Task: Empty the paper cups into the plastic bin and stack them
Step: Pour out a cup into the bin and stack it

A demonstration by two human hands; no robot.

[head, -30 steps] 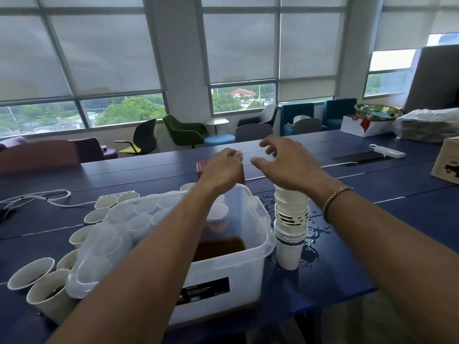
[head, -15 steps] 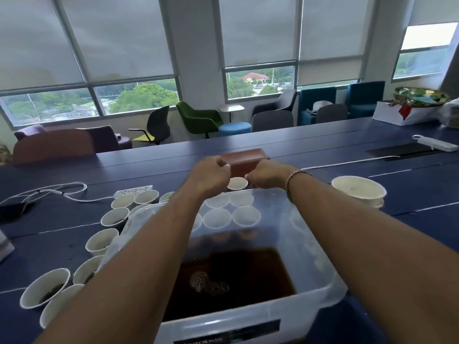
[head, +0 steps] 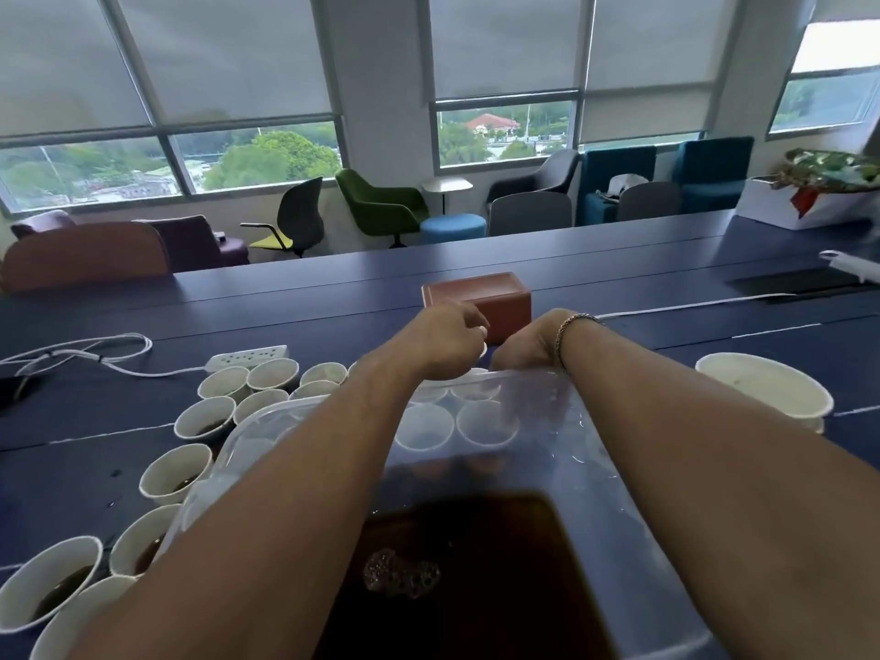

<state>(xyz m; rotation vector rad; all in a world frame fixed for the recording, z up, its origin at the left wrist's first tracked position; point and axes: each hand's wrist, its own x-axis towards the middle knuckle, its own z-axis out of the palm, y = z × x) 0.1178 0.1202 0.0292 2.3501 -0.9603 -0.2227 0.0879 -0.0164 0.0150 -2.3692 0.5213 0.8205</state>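
Paper cups [head: 205,418] crowd the table [head: 333,302] in the left half of the frame, many with dark dregs in them. More show blurred through the far wall of the plastic bin [head: 600,459], which sits bottom centre holding brown liquid. A stack [head: 762,393] of emptied ones stands at the right edge. Both hands reach past the bin's far rim at mid-frame: the left hand [head: 445,343] has curled fingers that seem to pinch the rim of a far cup [head: 483,349]; the right hand [head: 521,354] bends down and hides its fingers, so I cannot tell its grip. Such cups are likely light, thin-walled, easily crushed and slippery when wet, so a gentle hold just below the rolled rim should keep one upright until it is over the bin
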